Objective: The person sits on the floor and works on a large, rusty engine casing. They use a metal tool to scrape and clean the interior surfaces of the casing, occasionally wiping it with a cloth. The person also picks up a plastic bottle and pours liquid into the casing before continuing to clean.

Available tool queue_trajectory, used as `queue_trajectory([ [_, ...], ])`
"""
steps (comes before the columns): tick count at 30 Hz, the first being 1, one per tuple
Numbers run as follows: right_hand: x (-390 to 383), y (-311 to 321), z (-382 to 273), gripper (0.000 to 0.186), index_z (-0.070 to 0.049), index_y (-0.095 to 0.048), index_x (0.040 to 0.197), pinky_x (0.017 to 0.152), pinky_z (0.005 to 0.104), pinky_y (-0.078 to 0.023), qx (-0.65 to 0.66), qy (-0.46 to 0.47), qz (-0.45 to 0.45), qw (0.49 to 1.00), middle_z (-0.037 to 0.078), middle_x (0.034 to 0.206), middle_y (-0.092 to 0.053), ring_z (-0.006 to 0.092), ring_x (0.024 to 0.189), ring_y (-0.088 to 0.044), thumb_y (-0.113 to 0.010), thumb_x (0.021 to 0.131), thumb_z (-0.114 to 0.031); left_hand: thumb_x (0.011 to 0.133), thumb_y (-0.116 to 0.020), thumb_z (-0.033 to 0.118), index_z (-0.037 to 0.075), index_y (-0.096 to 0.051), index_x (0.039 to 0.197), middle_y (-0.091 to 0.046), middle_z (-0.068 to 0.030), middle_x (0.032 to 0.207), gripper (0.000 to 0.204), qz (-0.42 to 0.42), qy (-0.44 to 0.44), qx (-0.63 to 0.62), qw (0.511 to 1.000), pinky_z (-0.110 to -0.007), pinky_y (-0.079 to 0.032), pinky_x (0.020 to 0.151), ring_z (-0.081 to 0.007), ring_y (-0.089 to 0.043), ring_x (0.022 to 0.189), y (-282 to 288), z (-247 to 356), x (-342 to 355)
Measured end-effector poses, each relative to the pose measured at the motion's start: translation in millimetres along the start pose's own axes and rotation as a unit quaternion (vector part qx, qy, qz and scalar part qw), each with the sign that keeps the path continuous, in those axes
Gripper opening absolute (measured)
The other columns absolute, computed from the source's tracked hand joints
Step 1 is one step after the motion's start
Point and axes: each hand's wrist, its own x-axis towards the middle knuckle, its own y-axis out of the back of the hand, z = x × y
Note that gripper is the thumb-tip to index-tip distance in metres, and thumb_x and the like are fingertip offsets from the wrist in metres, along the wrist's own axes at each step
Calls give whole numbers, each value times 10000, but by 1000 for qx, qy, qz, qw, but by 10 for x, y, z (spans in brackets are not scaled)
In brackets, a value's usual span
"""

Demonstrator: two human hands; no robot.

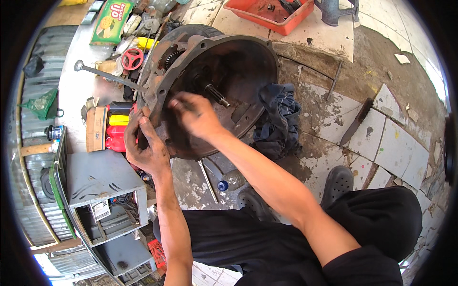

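Note:
A large, dirty metal gearbox bell housing [172,71] stands on the floor in front of me, its wide mouth turned toward me. A splined shaft [217,95] sticks out from its dark inside. My left hand [149,147] is at the housing's left outer edge, thumb and fingers drawn together by the rim; what they pinch is hidden. My right hand [196,116] reaches across the mouth toward the left inner wall, its fingers curled and smeared by motion. A long-handled metal tool [107,75] slants up and left from the housing's side.
A dark rag [279,119] hangs against the housing's right edge. Below lie a metal rod [208,182] and a plastic bottle [232,180] with a blue cap. A red tray [281,24] sits beyond. At left stands a grey metal cabinet [102,176]; broken tiles [396,143] cover the right floor.

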Motion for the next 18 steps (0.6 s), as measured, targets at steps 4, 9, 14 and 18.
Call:
queue_trajectory([
  [4, 67, 120, -268, 183, -21, -688, 958, 683, 357, -510, 72, -200, 55, 975, 92, 769, -669, 197, 729, -644, -613, 961, -188, 965, -623, 81, -39, -652, 1035, -721, -141, 1022, 143, 3, -13, 11, 1000, -352, -532, 894, -216, -684, 946, 26, -30, 2],
  [9, 99, 75, 53, 163, -28, -691, 947, 528, 278, -458, 21, -26, 16, 999, 46, 713, -644, 117, 614, -618, -625, 956, -177, 963, -624, 76, -37, -653, 1032, -722, -137, 1022, 136, -3, -1, 8, 1000, -352, -533, 894, -216, -684, 946, -17, 21, 15],
  [14, 235, 227, -151, 146, 13, -670, 950, 586, 378, -500, -64, -8, 100, 993, 190, 755, -666, 304, 680, -671, -601, 942, -115, 963, -624, 76, -36, -652, 1028, -718, -137, 1034, 132, 5, -11, 8, 1000, -350, -534, 895, -215, -683, 952, 22, 25, 8],
  [18, -17, -33, -17, 114, 11, -657, 974, 676, 406, -511, -112, 53, 28, 992, 241, 831, -661, 394, 783, -667, -621, 912, -78, 964, -625, 81, -34, -652, 1031, -717, -136, 1033, 135, -4, 1, 3, 1000, -348, -536, 891, -215, -683, 952, -18, 30, 13],
])
